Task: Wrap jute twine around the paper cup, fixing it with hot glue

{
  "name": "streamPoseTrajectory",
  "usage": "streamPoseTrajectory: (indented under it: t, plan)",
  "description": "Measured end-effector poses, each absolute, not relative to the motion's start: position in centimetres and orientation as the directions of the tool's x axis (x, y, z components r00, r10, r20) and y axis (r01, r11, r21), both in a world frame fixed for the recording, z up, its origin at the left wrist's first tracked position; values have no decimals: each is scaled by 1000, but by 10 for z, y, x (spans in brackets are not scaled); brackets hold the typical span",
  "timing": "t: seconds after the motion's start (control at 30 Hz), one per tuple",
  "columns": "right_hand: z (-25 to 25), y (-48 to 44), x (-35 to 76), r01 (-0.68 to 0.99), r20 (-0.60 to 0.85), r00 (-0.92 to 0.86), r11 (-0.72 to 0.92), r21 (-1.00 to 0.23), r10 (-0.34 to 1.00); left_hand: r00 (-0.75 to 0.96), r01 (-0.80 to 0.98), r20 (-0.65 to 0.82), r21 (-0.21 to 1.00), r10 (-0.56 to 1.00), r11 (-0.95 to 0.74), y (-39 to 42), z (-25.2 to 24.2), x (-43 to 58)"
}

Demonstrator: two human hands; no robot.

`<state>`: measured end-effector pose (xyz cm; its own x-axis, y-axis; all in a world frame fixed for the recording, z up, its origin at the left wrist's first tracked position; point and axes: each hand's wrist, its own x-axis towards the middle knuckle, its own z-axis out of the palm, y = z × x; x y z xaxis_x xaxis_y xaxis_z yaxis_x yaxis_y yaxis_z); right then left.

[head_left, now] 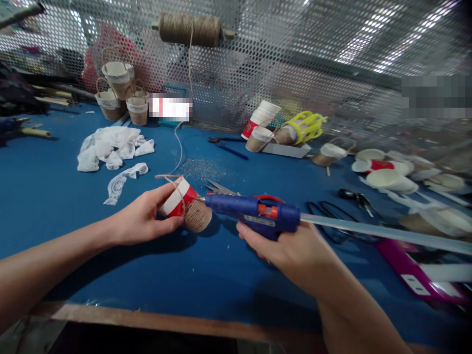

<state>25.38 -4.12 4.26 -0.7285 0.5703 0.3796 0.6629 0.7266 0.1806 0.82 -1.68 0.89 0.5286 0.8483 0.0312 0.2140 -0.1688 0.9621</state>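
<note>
My left hand [143, 216] is closed around the rim end of a red and white paper cup [171, 203], which lies tilted over the table. Brown twine [198, 216] is wound round the cup's lower part, and a loose strand runs back to a large spool [190, 29]. In my right hand [291, 250] is a blue hot glue gun [250, 211], with a long clear glue stick [368, 231] sticking out behind. Its nozzle points left, at the cup's side by the edge of the winding. Scissors [221, 189] lie behind the gun, partly hidden by it.
White lace strips [110, 145] lie at the left, before several twine-covered cups with handles [118, 78]. Blue-handled pliers [230, 148] and stacked paper cups [263, 115] sit near the mesh panel [295, 59]. Keys [359, 201] and more cups [391, 181] are on the right.
</note>
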Motion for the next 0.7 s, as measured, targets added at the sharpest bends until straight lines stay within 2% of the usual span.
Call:
streamPoseTrajectory:
  t: [0.07, 0.13, 0.2, 0.3, 0.4, 0.43, 0.57, 0.7]
  plan:
    - [43, -41, 249, 788, 359, -572, 616, -9, 738, 528, 224, 33, 958, 848, -177, -17, 8, 8]
    - [42, -42, 248, 843, 333, -495, 536, -40, 803, 525, 229, 32, 957, 851, -177, -17, 7, 7]
    - [40, -43, 250, 819, 333, -543, 574, 7, 771, 524, 221, 34, 959, 851, -175, -16, 7, 7]
    - [40, -45, 255, 668, 361, -733, 710, 221, 577, 530, 196, 35, 967, 847, -162, -16, 8, 8]
    - [42, -48, 254, 569, 379, -817, 720, 398, 435, 525, 197, 30, 968, 851, -156, -17, 10, 8]
    - [42, -50, 253, 569, 394, -815, 715, 406, 425, 522, 211, 35, 963, 852, -169, -17, 10, 8]
    - [39, -55, 249, 627, 416, -760, 732, 268, 499, 512, 272, 73, 931, 856, -242, -17, 11, 7]
    - [35, -52, 255, 628, 379, -769, 718, 300, 515, 528, 248, 47, 946, 848, -207, -16, 10, 7]
